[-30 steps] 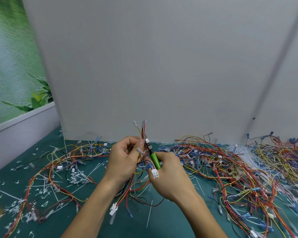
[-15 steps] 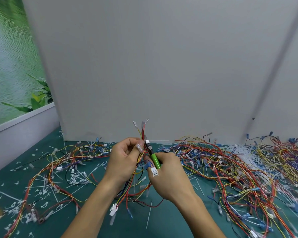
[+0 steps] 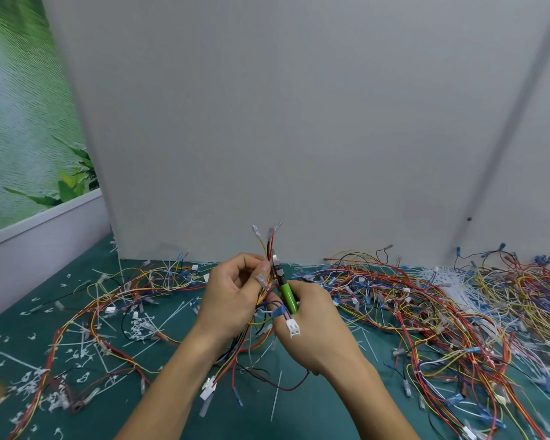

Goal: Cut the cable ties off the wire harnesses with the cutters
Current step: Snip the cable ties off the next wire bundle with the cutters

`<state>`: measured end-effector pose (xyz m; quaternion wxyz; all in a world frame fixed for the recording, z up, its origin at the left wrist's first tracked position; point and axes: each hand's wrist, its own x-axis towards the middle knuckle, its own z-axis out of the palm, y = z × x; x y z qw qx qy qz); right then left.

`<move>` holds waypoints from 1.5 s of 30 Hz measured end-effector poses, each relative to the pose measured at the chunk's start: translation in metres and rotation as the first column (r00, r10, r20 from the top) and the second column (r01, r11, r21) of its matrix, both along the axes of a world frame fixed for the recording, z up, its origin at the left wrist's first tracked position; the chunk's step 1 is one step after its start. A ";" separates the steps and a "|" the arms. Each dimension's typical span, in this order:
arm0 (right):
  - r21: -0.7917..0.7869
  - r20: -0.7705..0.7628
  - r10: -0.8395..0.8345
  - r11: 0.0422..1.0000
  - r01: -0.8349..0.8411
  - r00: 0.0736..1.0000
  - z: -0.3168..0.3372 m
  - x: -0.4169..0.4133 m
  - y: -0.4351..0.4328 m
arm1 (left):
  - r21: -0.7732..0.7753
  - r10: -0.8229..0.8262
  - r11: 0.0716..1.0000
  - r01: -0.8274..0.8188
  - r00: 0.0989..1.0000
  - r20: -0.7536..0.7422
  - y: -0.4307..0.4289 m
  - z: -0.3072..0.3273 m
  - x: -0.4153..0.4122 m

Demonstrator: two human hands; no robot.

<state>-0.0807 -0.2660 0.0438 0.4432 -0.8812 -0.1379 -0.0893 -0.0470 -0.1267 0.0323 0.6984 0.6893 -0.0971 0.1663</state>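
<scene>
My left hand (image 3: 232, 296) pinches a wire harness (image 3: 266, 249) of red, yellow and black wires and holds it upright above the green table. Its terminal ends stick up past my thumb, and its white connectors (image 3: 208, 388) hang below my wrist. My right hand (image 3: 315, 331) grips the green-handled cutters (image 3: 287, 295). The cutters' metal jaws (image 3: 276, 263) touch the harness just beside my left thumb. A small white connector (image 3: 293, 327) dangles in front of my right fingers. The cable tie itself is too small to make out.
A large tangle of harnesses (image 3: 442, 312) covers the table on the right. A smaller tangle (image 3: 115, 300) lies on the left. Cut white ties (image 3: 77, 354) litter the green mat (image 3: 172, 417). A grey partition (image 3: 299, 122) stands close behind my hands.
Both hands have stayed nearly in place; the cutters' jaws have shifted slightly against the harness by my left thumb.
</scene>
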 end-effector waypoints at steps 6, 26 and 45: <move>0.002 -0.008 -0.028 1.000 0.028 1.000 -0.001 0.002 0.001 | 0.005 0.010 1.000 -0.010 1.000 -0.022 -0.003 -0.001 -0.001; 0.015 0.002 0.013 1.000 -0.013 1.000 -0.003 0.002 0.004 | -0.154 0.059 0.986 -0.067 0.996 -0.060 0.004 0.000 0.004; 0.052 -0.004 -0.078 0.996 0.078 0.997 -0.011 -0.001 0.016 | -0.096 0.124 0.987 -0.127 0.992 -0.032 0.000 -0.006 0.008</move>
